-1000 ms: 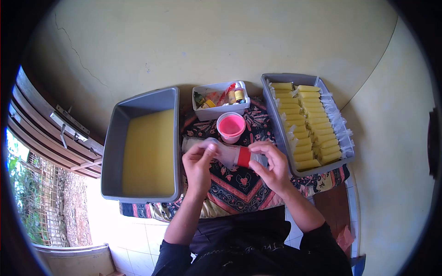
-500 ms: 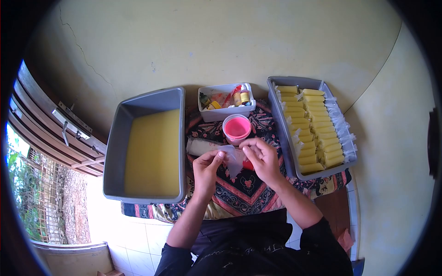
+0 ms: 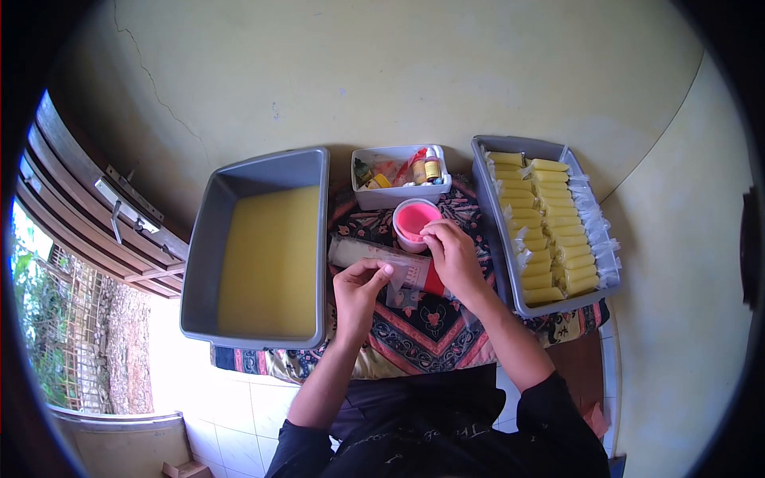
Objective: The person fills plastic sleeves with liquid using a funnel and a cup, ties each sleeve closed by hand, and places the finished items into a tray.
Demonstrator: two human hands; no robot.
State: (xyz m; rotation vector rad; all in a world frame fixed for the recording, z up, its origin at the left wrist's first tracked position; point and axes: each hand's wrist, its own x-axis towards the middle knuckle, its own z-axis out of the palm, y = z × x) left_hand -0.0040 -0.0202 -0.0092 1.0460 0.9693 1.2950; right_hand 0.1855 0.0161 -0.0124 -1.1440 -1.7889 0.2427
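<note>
My left hand [image 3: 360,291] pinches a small clear plastic bag [image 3: 401,293] between thumb and fingers; the bag hangs thin and flat over the cloth. My right hand [image 3: 453,251] has its fingers closed at the near right rim of a pink cup [image 3: 416,217] with a whitish outer wall. Its fingertips are partly hidden there. Beneath the hands lies a pack of clear plastic bags [image 3: 358,252] with a red printed end [image 3: 433,280]. To the left stands a large grey tub [image 3: 323,239] holding yellow liquid [image 3: 271,263].
On the right, a grey tub [image 3: 502,275] holds rows of filled yellow bags [image 3: 558,231]. A white box [image 3: 398,197] with small bottles [image 3: 432,166] stands at the back. Patterned cloth [image 3: 414,342] covers the table. An open shutter [image 3: 103,215] is at far left.
My right hand has left the plastic bag and moved up to the rim of the pink cup. The left hand keeps the bag. The view has shifted slightly.
</note>
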